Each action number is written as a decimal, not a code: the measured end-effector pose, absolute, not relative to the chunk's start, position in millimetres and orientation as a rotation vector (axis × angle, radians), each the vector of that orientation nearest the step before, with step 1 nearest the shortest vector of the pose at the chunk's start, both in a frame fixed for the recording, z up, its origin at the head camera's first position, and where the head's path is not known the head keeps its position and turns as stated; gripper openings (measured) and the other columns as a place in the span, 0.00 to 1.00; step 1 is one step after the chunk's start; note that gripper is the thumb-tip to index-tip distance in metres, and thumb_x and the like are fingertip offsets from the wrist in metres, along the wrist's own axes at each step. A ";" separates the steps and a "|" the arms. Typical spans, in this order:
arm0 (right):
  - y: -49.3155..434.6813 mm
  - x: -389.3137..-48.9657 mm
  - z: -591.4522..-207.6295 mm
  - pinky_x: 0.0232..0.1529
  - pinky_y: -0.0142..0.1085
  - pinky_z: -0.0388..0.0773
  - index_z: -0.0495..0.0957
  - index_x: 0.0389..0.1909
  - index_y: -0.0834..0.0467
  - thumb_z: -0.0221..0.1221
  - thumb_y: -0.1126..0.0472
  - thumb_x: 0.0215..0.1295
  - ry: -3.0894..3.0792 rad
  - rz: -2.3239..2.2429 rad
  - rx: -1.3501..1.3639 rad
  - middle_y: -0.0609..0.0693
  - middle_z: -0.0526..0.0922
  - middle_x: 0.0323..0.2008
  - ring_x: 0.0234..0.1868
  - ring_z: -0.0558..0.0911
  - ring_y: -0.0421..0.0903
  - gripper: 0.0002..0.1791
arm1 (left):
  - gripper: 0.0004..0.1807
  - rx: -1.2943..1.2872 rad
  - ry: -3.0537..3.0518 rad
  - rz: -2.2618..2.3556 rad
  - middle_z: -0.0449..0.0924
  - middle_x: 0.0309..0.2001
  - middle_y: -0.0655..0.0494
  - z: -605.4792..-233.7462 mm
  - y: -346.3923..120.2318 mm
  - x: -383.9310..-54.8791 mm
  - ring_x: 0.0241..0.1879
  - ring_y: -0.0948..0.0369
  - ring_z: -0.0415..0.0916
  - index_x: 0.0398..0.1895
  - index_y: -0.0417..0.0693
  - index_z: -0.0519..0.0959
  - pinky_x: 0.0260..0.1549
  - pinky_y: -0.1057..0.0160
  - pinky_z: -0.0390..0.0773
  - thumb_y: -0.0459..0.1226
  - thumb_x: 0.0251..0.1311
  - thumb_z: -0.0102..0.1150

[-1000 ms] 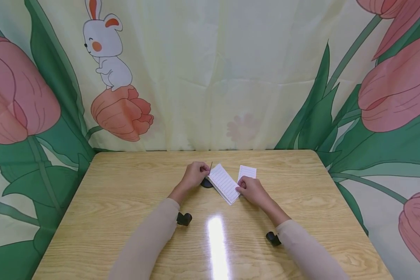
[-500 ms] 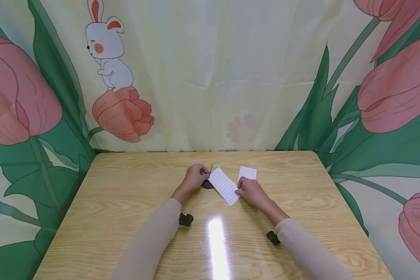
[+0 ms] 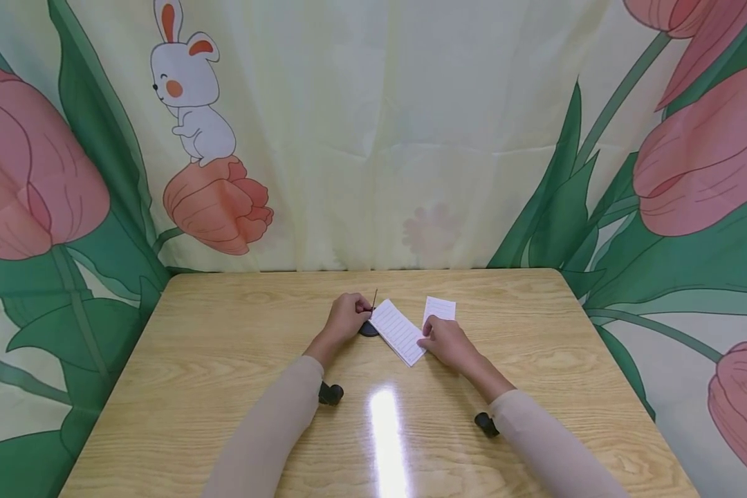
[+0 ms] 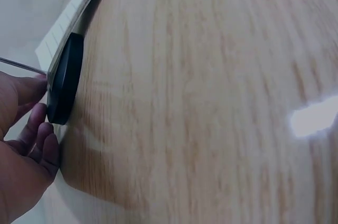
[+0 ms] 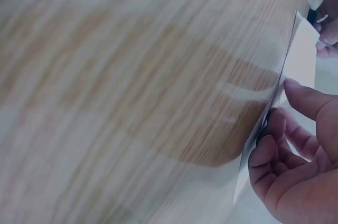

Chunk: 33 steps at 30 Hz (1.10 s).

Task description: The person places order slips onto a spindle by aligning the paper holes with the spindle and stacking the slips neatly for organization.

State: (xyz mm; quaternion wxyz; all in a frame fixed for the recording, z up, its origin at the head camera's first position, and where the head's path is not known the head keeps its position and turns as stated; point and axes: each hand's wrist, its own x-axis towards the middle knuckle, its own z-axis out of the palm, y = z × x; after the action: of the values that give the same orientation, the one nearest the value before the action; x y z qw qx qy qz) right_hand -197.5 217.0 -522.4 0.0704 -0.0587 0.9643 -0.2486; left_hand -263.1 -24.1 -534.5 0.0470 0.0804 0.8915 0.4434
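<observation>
In the head view, a lined paper slip (image 3: pixel 400 332), seemingly several sheets thick, slants across the middle of the table. Its upper left corner lies right at a thin metal spike that rises from the round black base (image 3: pixel 369 329) of a bill spike. My left hand (image 3: pixel 346 317) pinches that corner beside the spike; the left wrist view shows the fingertips close to the black base (image 4: pixel 66 78). My right hand (image 3: pixel 446 339) pinches the slip's right edge, thumb on top and curled fingers beneath (image 5: pixel 296 150). A second lined slip (image 3: pixel 440 308) lies behind the right hand, partly hidden by it.
All this is on a light wooden table (image 3: pixel 224 332), whose far edge meets a curtain (image 3: pixel 348 138) printed with tulips and a rabbit. Black wrist cameras (image 3: pixel 331 394) sit at both sleeves. A bright reflection crosses the table's front middle.
The slanted slip's upper corner has come down slightly along the spike, and the left hand has lowered a little with it. The right hand has hardly moved.
</observation>
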 end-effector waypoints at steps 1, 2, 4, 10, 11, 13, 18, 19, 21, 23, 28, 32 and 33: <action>218.8 -197.1 -522.5 0.30 0.35 0.70 0.77 0.36 0.58 0.69 0.58 0.66 2.904 -0.761 -0.174 0.49 0.77 0.25 0.28 0.73 0.44 0.11 | 0.02 0.247 2.724 1.353 0.81 0.36 0.49 -534.2 -23.8 -262.7 0.39 0.57 0.75 0.38 0.40 0.85 0.41 0.60 0.77 0.29 0.64 0.67; 221.0 -196.7 -522.4 0.31 0.36 0.71 0.77 0.37 0.59 0.69 0.58 0.66 2.906 -0.778 -0.168 0.50 0.77 0.26 0.29 0.74 0.44 0.11 | 0.02 0.248 2.726 1.352 0.81 0.37 0.49 -534.3 -23.7 -262.3 0.39 0.57 0.75 0.38 0.41 0.85 0.41 0.60 0.77 0.29 0.65 0.67; 225.9 -195.8 -522.4 0.33 0.37 0.73 0.78 0.38 0.59 0.68 0.58 0.67 2.909 -0.816 -0.143 0.50 0.79 0.28 0.31 0.75 0.45 0.11 | 0.02 0.248 2.729 1.357 0.81 0.38 0.49 -534.6 -23.7 -261.5 0.39 0.57 0.75 0.39 0.41 0.85 0.42 0.60 0.77 0.30 0.65 0.67; 243.1 -196.3 -522.5 0.38 0.40 0.74 0.77 0.43 0.63 0.67 0.59 0.68 2.945 -0.857 -0.043 0.54 0.79 0.34 0.36 0.76 0.48 0.13 | 0.02 0.260 2.753 1.384 0.80 0.39 0.48 -536.0 -27.8 -260.2 0.40 0.56 0.76 0.39 0.41 0.85 0.42 0.59 0.76 0.31 0.66 0.66; 245.8 -196.7 -522.9 0.39 0.41 0.74 0.77 0.44 0.63 0.67 0.58 0.68 2.957 -0.846 -0.024 0.55 0.78 0.35 0.36 0.76 0.49 0.14 | 0.03 0.255 2.755 1.386 0.80 0.40 0.47 -535.9 -28.8 -260.2 0.40 0.56 0.76 0.40 0.41 0.85 0.43 0.58 0.77 0.32 0.66 0.66; 250.5 -197.3 -523.5 0.42 0.44 0.74 0.76 0.46 0.65 0.67 0.58 0.67 2.983 -0.833 0.008 0.57 0.77 0.37 0.38 0.75 0.50 0.17 | 0.04 0.232 2.740 1.401 0.79 0.41 0.47 -535.4 -30.3 -259.5 0.42 0.55 0.76 0.42 0.41 0.85 0.44 0.57 0.77 0.32 0.67 0.66; 258.6 -197.1 -524.8 0.48 0.50 0.75 0.74 0.48 0.68 0.69 0.54 0.65 3.006 -0.784 0.058 0.62 0.76 0.42 0.41 0.75 0.55 0.23 | 0.10 0.194 2.694 1.429 0.78 0.48 0.46 -534.5 -34.7 -257.8 0.47 0.53 0.75 0.49 0.41 0.83 0.49 0.54 0.78 0.34 0.68 0.65; 259.3 -197.2 -525.1 0.48 0.51 0.75 0.73 0.48 0.68 0.69 0.54 0.65 3.006 -0.771 0.061 0.62 0.76 0.43 0.42 0.75 0.56 0.24 | 0.11 0.201 2.689 1.429 0.78 0.50 0.46 -534.3 -35.8 -257.4 0.48 0.53 0.75 0.51 0.41 0.83 0.50 0.54 0.78 0.34 0.68 0.65; 260.6 -197.5 -525.8 0.48 0.51 0.75 0.73 0.48 0.68 0.69 0.53 0.65 3.003 -0.743 0.064 0.63 0.76 0.44 0.42 0.75 0.57 0.25 | 0.14 0.212 2.677 1.423 0.77 0.53 0.46 -534.6 -38.3 -256.6 0.49 0.53 0.74 0.54 0.41 0.82 0.51 0.53 0.78 0.35 0.68 0.65; 261.9 -197.8 -526.3 0.47 0.51 0.75 0.73 0.47 0.67 0.70 0.52 0.64 3.002 -0.724 0.076 0.63 0.76 0.44 0.42 0.74 0.57 0.25 | 0.17 0.224 2.665 1.415 0.77 0.57 0.46 -534.9 -40.5 -255.6 0.50 0.53 0.74 0.58 0.41 0.81 0.52 0.53 0.78 0.36 0.68 0.66; 267.9 -199.0 -526.1 0.47 0.50 0.74 0.73 0.47 0.67 0.70 0.53 0.64 2.987 -0.717 0.089 0.63 0.75 0.43 0.43 0.74 0.57 0.24 | 0.27 0.268 2.655 1.360 0.76 0.64 0.47 -536.1 -45.8 -253.5 0.59 0.50 0.76 0.65 0.44 0.78 0.60 0.50 0.78 0.37 0.64 0.71; 273.0 -199.6 -524.7 0.49 0.52 0.74 0.74 0.48 0.69 0.70 0.55 0.65 2.977 -0.722 0.049 0.63 0.76 0.43 0.43 0.75 0.57 0.23 | 0.33 0.327 2.658 1.311 0.75 0.67 0.46 -536.1 -49.2 -252.0 0.66 0.48 0.73 0.68 0.43 0.76 0.66 0.48 0.74 0.37 0.59 0.75; 274.2 -199.8 -524.2 0.49 0.52 0.75 0.74 0.47 0.69 0.69 0.56 0.65 2.979 -0.723 0.041 0.63 0.76 0.42 0.43 0.75 0.57 0.22 | 0.34 0.340 2.662 1.299 0.75 0.67 0.46 -536.6 -49.8 -252.0 0.67 0.48 0.72 0.69 0.43 0.76 0.67 0.48 0.72 0.37 0.58 0.76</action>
State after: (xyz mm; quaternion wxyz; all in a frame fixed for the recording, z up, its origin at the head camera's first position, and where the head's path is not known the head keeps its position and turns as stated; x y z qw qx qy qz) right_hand -199.8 274.2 -524.2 0.0381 0.0135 0.9710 -0.2356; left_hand -252.0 -49.8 -536.6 0.0801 0.1138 0.8900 0.4342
